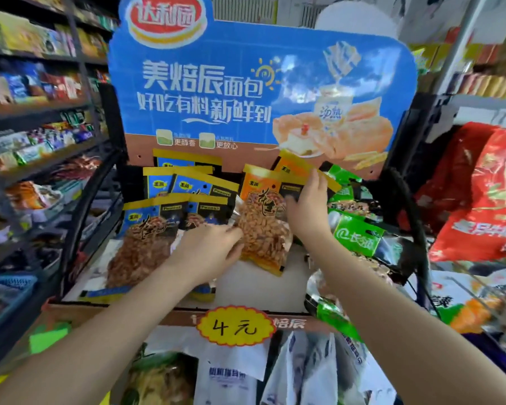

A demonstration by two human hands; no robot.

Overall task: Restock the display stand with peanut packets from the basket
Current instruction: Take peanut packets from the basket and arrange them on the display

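The display stand (pixel 263 290) has a blue cardboard header and a white tray floor. Several blue-labelled peanut packets (pixel 146 232) lean in rows on its left half. An orange-labelled peanut packet (pixel 263 226) stands upright in the tray's middle. My left hand (pixel 211 249) grips that packet's lower left edge. My right hand (pixel 307 206) touches its upper right side, fingers raised against a second orange packet (pixel 295 168) leaning behind. Green-labelled packets (pixel 354 235) fill the stand's right side. The basket is not clearly in view.
Shop shelves full of snacks (pixel 35 135) run along the left. A yellow price tag (pixel 235 325) hangs on the stand's front lip, with bagged goods (pixel 304 372) below. Red bags (pixel 485 194) and more packets lie to the right.
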